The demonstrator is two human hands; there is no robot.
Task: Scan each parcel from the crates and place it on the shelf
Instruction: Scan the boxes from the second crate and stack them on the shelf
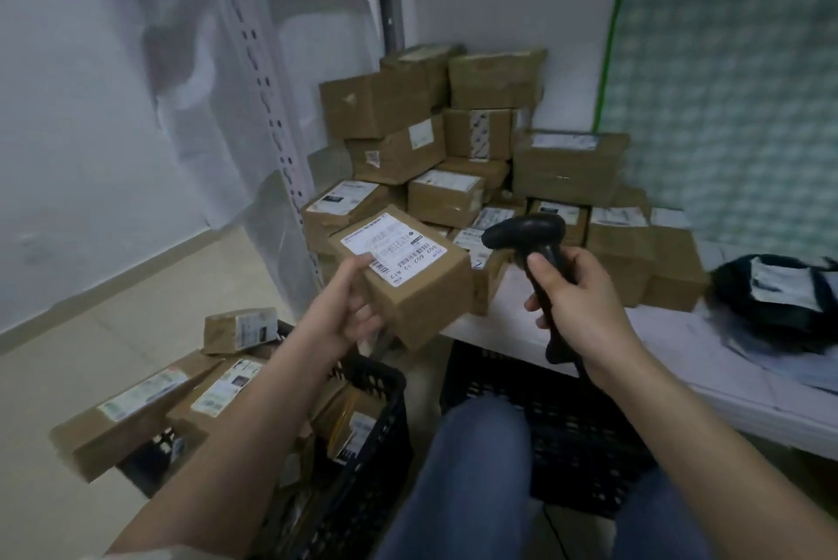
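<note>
Both hands were busy: my left hand (pixel 351 310) held a small parcel (pixel 408 276) up over the crate (pixel 376 401), and my right hand (pixel 569 292) gripped the scanner (pixel 530 237). I needed to aim at the label (pixel 393 247) and hold steady.

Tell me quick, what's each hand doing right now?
Left hand: holding a small brown cardboard parcel.
Right hand: gripping a black handheld barcode scanner.

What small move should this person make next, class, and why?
Probably tilt the scanner down onto the label: the left hand holds the parcel label-up, the right hand grips the scanner beside it, its head aimed slightly past.
</note>
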